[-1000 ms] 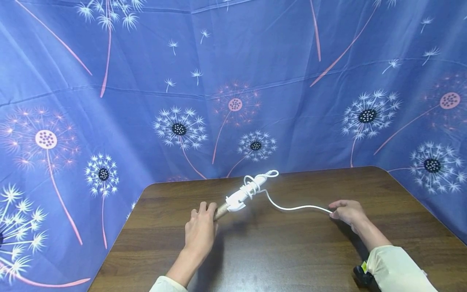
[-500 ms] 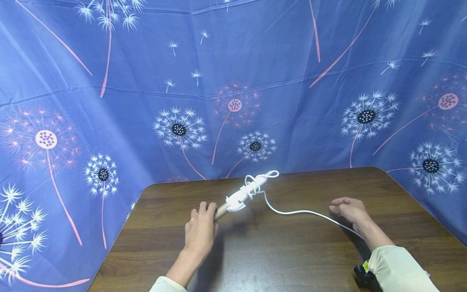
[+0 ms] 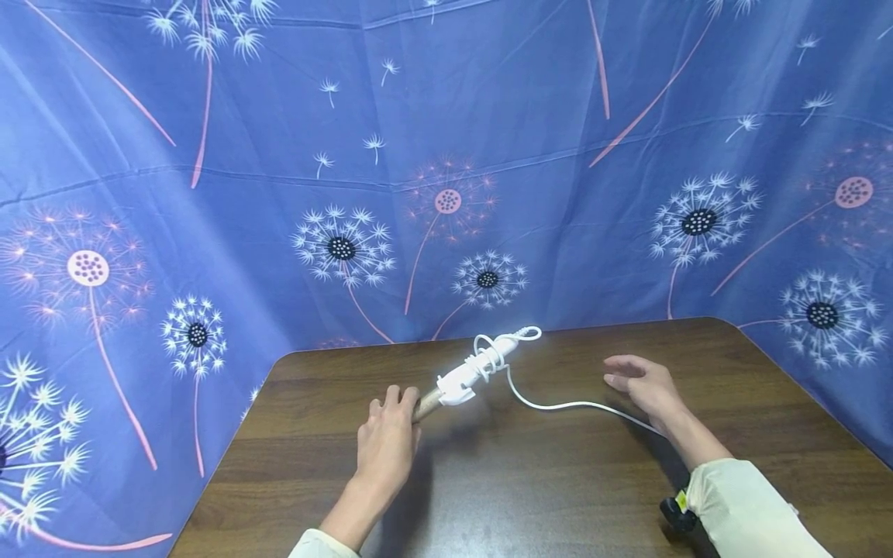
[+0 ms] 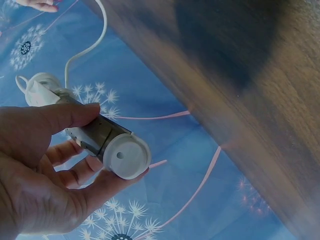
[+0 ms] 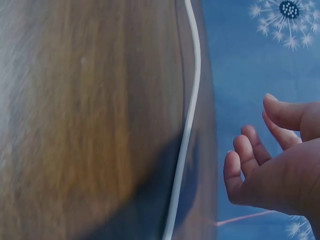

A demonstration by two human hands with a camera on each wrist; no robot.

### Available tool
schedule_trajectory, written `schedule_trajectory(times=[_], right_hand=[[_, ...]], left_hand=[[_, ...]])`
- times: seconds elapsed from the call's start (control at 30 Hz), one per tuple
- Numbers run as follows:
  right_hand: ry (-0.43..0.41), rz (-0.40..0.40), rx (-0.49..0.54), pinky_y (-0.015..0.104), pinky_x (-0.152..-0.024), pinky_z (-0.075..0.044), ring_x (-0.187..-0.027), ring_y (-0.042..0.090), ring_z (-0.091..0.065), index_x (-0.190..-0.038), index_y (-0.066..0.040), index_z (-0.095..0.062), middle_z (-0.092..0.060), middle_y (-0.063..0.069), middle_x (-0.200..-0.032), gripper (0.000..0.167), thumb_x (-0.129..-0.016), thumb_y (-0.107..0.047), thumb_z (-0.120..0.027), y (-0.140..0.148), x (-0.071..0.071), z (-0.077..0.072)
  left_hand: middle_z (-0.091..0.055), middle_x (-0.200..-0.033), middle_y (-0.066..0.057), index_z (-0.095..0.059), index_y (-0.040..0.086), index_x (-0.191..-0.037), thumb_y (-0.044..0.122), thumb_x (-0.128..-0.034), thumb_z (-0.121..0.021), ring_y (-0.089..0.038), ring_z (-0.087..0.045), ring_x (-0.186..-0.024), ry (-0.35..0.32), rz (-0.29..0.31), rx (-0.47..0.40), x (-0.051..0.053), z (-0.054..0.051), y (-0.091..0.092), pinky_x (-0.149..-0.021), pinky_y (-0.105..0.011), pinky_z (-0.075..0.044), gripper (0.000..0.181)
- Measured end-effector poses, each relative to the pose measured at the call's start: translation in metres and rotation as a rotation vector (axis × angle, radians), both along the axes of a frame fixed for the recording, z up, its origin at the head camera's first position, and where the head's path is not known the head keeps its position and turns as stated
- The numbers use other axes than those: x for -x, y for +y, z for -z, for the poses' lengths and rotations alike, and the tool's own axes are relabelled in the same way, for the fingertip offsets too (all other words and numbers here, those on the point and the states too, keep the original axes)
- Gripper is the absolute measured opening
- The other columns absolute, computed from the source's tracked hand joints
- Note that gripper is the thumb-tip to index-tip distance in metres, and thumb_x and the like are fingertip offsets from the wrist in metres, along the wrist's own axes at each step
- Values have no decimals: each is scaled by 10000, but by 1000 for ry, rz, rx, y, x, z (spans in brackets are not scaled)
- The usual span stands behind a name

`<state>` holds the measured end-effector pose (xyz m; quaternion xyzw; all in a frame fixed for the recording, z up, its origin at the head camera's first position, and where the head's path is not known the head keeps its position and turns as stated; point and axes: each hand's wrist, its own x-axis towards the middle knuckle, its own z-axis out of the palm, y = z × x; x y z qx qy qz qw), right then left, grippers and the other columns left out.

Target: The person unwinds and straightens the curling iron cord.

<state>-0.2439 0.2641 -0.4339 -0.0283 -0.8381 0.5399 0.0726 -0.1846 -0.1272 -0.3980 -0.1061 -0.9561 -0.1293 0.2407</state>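
My left hand (image 3: 386, 443) grips a curling iron (image 3: 462, 381) by its barrel, thumb on one side and curled fingers on the other. The iron slants up and away to the right, above the table. White cord (image 3: 589, 404) is wound in several loops round its handle, and a loose length trails off to the right. In the left wrist view, the white end cap (image 4: 127, 157) of the barrel faces the camera. My right hand (image 3: 649, 387) hovers near that loose cord with its fingers loosely bent and nothing between them. The right wrist view shows it apart from the cord (image 5: 196, 65).
A brown wood-grain table (image 3: 530, 480) lies under both hands. Behind and beside it hangs a blue cloth (image 3: 572, 256) printed with dandelions. A small black device (image 3: 677, 513) sits at the right sleeve (image 3: 746, 504).
The right hand has let go of the cord, then moved left and up with its fingers spreading. The loose cord has sunk lower. The left hand and curling iron have shifted slightly right.
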Motion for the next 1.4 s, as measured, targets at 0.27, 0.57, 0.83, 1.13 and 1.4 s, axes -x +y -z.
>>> schedule_trajectory(times=[0.27, 0.57, 0.83, 1.13, 1.4], right_hand=[[48, -37, 38, 142, -742, -473, -879, -32, -576, -1215, 90, -569, -597, 283, -1198, 412, -865, -88, -690, -12, 6, -2], [64, -74, 28, 149, -776, -448, -936, 15, -579, -1213, 54, -599, -606, 260, -1210, 395, -858, -89, -697, -24, 12, 2], [74, -108, 38, 185, -785, -453, -1007, 181, -611, -1195, 41, -614, -613, 249, -1201, 378, -844, -68, -701, -38, 17, 1], [83, -159, 114, 200, -790, -468, -1084, 372, -593, -1171, 64, -616, -610, 261, -1194, 366, -824, -19, -701, -62, 22, 2], [90, -202, 141, 218, -848, -459, -1119, 403, -572, -1176, 57, -620, -611, 249, -1206, 378, -812, 2, -705, -77, 27, 0]], left_hand=[[-544, -900, -39, -599, 154, -1063, 88, -678, -834, -262, -525, -707, 3, 8, 6, -1, -3, 2, -417, -320, -394, 456], [-556, -930, -44, -602, 149, -1084, 84, -681, -830, -268, -536, -722, 13, 24, 6, -2, -5, 5, -415, -319, -397, 468], [-564, -936, -41, -609, 145, -1082, 70, -668, -836, -253, -538, -714, 43, 38, 7, -4, -6, 6, -410, -298, -395, 478], [-571, -938, -34, -611, 155, -1079, 61, -657, -834, -230, -534, -696, 69, 49, 4, -6, -8, 9, -405, -280, -396, 486], [-569, -944, -34, -612, 146, -1080, 66, -660, -843, -217, -525, -695, 58, 57, 9, -7, -11, 12, -415, -261, -392, 487]])
